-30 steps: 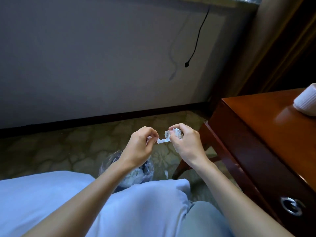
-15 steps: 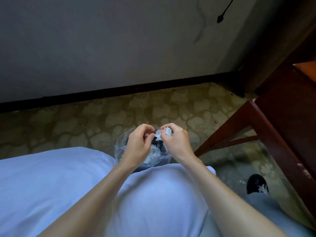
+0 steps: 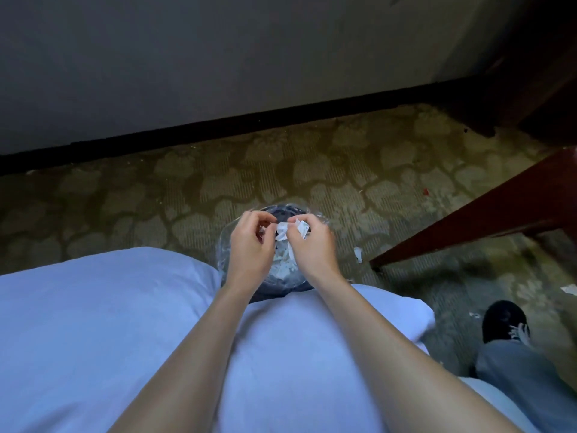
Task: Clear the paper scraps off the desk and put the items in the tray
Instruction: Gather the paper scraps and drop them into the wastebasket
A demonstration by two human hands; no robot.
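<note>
Over the bin (image 3: pixel 282 209), which stands on the carpet (image 3: pixel 312 170) just ahead of the person's lap, the left hand (image 3: pixel 249 245) and the right hand (image 3: pixel 313 248) each pinch one end of a white paper scrap (image 3: pixel 282 230) with curled fingers. More torn paper lies inside the bin beneath them. Right of the bin, a loose scrap (image 3: pixel 358 255) lies on the carpet near the desk leg (image 3: pixel 484 210)

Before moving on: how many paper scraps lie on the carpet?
3 scraps: one beside the desk leg, one at the right edge, one by the black shoe. More may be hidden.
</note>
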